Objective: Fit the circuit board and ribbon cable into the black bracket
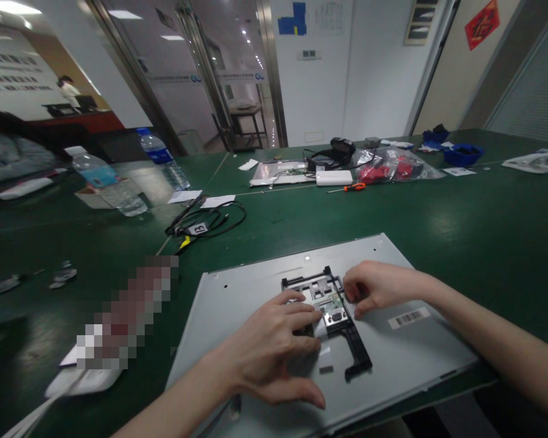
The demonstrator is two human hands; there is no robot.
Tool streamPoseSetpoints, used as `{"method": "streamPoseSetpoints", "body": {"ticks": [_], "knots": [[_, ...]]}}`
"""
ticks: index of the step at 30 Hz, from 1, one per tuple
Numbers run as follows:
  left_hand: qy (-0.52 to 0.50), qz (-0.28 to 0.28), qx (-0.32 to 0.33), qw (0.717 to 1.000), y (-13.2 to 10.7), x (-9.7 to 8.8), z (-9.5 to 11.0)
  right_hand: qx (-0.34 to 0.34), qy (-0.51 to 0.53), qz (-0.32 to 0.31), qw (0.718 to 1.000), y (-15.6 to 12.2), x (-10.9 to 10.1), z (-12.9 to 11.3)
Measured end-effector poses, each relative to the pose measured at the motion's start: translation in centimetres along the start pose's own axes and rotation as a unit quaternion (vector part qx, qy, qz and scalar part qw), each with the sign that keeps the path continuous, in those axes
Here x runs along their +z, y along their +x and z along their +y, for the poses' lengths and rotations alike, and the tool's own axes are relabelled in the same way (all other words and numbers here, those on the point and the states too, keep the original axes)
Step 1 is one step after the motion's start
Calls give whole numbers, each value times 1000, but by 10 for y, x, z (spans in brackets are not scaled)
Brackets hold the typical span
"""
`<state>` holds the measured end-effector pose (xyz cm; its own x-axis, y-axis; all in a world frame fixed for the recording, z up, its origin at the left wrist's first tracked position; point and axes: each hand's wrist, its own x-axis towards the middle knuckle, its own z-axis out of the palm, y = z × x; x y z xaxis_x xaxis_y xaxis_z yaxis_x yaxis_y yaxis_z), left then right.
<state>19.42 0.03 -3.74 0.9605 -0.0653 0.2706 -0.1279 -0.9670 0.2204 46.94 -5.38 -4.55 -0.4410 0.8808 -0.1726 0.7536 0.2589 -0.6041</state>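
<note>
A flat grey metal panel [256,283], which looks like the back of a display, lies in front of me. On its middle sits a black plastic bracket [357,347] around a metal plate and a small circuit board with a connector [336,317]. My left hand [278,340] rests over the bracket's left side, fingers stretched and thumb apart. At the bracket's right edge is my right hand [377,287], its fingers curled inward; whatever they pinch is hidden. A small dark block [326,369] lies below the bracket, and a barcode label [410,318] is right of it.
Coiled black cables [214,222] lie left of the panel, beside water bottles [164,159]. Farther back are an orange screwdriver [354,187], a white box [333,178], a bag with red items [393,167] and a blue tray [463,155]. A person sits at far left.
</note>
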Motion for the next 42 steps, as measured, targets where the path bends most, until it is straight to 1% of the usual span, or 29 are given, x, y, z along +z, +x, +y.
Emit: {"method": "streamPoseSetpoints", "body": {"ticks": [7, 15, 18, 22, 25, 28, 30, 32, 36, 39, 42], "knots": [[-7, 2, 5, 1000, 0, 1, 0, -1, 6, -12, 1000, 0, 1, -1], [-18, -4, -1, 1000, 2, -3, 2, 1, 12, -11, 1000, 0, 1, 5], [-17, -9, 0, 1000, 2, -4, 2, -3, 11, 6, 1000, 0, -1, 7], [-19, -17, -2, 1000, 2, -4, 1, -21, 9, 63, 998, 2, -1, 0], [-17, -20, -1, 1000, 3, -5, 2, -63, 11, 113, 992, 4, 4, -12], [-9, -17, 0, 1000, 3, -6, 3, -149, 5, 148, 978, 5, 15, -26], [-7, -19, -4, 1000, 3, -6, 3, -185, 0, 147, 972, 5, 23, -32], [-10, -22, -5, 1000, 2, -5, 3, -206, 4, 137, 969, 6, 30, -35], [-18, -25, -5, 1000, 2, -4, 3, -237, 17, 144, 961, 10, 41, -36], [-23, -24, -5, 999, 2, -4, 3, -232, 12, 161, 959, 11, 46, -39], [-26, -18, -7, 999, 2, -3, 3, -226, 3, 165, 960, 11, 48, -42]]}}
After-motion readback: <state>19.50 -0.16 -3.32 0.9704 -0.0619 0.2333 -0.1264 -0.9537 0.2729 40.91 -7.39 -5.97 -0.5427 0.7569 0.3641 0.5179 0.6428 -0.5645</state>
